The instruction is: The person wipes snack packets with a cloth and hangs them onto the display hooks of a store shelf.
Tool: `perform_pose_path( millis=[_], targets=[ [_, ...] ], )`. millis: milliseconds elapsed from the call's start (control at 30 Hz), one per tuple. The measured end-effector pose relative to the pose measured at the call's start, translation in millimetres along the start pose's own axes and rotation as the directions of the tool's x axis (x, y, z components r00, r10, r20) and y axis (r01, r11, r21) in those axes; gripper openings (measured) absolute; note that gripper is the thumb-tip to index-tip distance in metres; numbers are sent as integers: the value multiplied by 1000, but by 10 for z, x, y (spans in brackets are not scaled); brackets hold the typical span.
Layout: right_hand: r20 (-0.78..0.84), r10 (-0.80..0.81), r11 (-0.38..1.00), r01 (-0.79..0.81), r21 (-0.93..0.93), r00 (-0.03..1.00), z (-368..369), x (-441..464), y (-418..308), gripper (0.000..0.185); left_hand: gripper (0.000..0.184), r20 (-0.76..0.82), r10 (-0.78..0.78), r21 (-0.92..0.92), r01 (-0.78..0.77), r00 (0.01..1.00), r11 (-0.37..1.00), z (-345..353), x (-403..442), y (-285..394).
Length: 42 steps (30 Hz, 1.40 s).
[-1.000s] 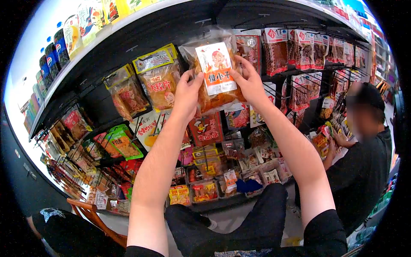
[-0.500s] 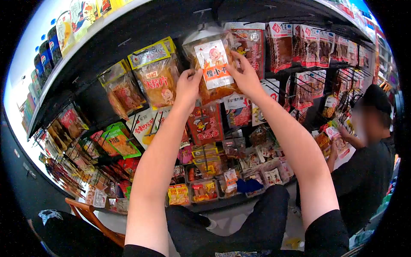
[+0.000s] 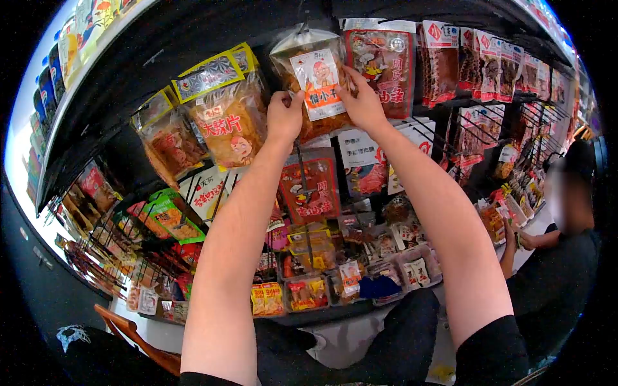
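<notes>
Both of my hands grip a clear snack bag [image 3: 313,122] with a white and orange label, held upright at the upper rack. My left hand [image 3: 285,117] pinches its lower left edge, fingers partly hidden. On the opposite edge, my right hand [image 3: 364,106] has its thumb on the front. The bag's top lies close to a black hook [image 3: 303,27]; whether it hangs on it I cannot tell. Left of it hangs a yellow-topped snack bag [image 3: 225,125], and right of it a red-bordered snack packet [image 3: 386,67].
Below, a red packet [image 3: 312,186] hangs above clear bins [image 3: 306,293] of small snacks. A person [image 3: 553,257] in dark clothes handles packets at the right. A wooden chair [image 3: 132,334] stands lower left. Bottles [image 3: 46,90] line the shelf at upper left.
My view has shifted, and the bag in my hands now appears sharper, its top nearer the hook. At the right, the other person's hands have come lower and closer together.
</notes>
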State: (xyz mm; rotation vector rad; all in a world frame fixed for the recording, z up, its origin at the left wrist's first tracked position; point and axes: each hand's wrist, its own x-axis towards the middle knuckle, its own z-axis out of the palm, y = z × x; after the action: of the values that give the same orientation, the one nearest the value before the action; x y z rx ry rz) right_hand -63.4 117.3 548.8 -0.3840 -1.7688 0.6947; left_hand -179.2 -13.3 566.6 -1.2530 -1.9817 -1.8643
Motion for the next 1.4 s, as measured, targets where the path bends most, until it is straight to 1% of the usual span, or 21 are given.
perform_pose_path(
  millis=[267,367,600,633,667,700,733,767,800,900,933,967,1000,1100,1167,1200,1233,1267,1333,1367,1400],
  targets=[
    [-44,-70,997,71,17,997,33,-51,80,55,45,-21,-1,-13,1,1000,1000,53,-102,3],
    [-31,-74,997,74,9,997,-22,-98,-8,53,69,80,-45,35,42,996,998,-16,-118,70],
    [5,-31,984,31,-176,1000,-252,-244,-142,52,58,63,-62,23,61,996,998,-146,-8,-51],
    [-121,-169,966,141,-215,978,-226,-237,5,51,61,-70,19,141,-9,997,990,-206,-206,174],
    [-57,-91,976,78,-202,994,-407,-409,-310,52,58,-40,-18,-62,16,999,998,-252,-281,200],
    [-159,-330,923,283,-259,930,-414,-418,-110,41,54,44,-40,-41,42,998,998,-379,-245,136],
    [-24,-65,997,64,-53,998,-623,-653,-627,49,50,127,-61,-16,64,990,998,-516,-289,206],
    [24,54,997,-52,-53,998,-780,-824,-879,54,40,174,185,241,-224,967,944,-614,-367,270],
    [69,171,984,-167,-61,983,-857,-1005,-995,60,39,170,170,87,-187,971,979,-645,-744,521],
    [4,-171,985,171,38,985,-963,-1649,-720,32,29,100,250,-424,-186,963,886,-706,-1507,728],
    [-4,-237,961,235,146,971,-952,-1896,-698,22,24,239,244,-254,-182,940,950,-809,-1748,697],
    [167,-51,995,37,89,985,-1040,-2200,-663,17,20,369,225,-78,-211,902,974,-954,-2047,717],
    [223,30,996,-48,75,974,-1028,-2510,-556,16,19,495,133,-144,-69,858,987,-1018,-2292,583],
    [593,325,932,-356,-68,737,-979,-3502,112,18,14,739,-151,20,202,656,979,-1084,-3021,-86],
    [704,475,879,-251,-405,528,-1074,-4372,882,27,16,811,-267,156,248,521,956,-1086,-3532,-861],
    [687,723,651,263,-712,72,-1046,-4456,879,28,24,800,-424,264,385,425,884,-1110,-3888,-1422],
    [728,683,650,498,-574,-51,-1012,-4565,821,29,25,737,-555,432,363,385,826,-1207,-4377,-2086],
    [714,682,692,454,-562,-157,-869,-4764,923,29,27,650,-676,587,335,348,737,-1310,-4718,-2483],
    [780,576,724,-290,-626,-245,-784,-4837,1000,29,28,746,-642,657,-38,176,753,-1196,-4820,-2429],
    [798,592,768,-222,-601,-115,-757,-4833,1077,29,29,773,-629,629,-229,82,743,-1065,-4833,-2400],
    [809,588,800,-150,-581,3,-750,-4872,1113,29,29,789,-610,607,67,67,792,-980,-4894,-2347]
  ],
)
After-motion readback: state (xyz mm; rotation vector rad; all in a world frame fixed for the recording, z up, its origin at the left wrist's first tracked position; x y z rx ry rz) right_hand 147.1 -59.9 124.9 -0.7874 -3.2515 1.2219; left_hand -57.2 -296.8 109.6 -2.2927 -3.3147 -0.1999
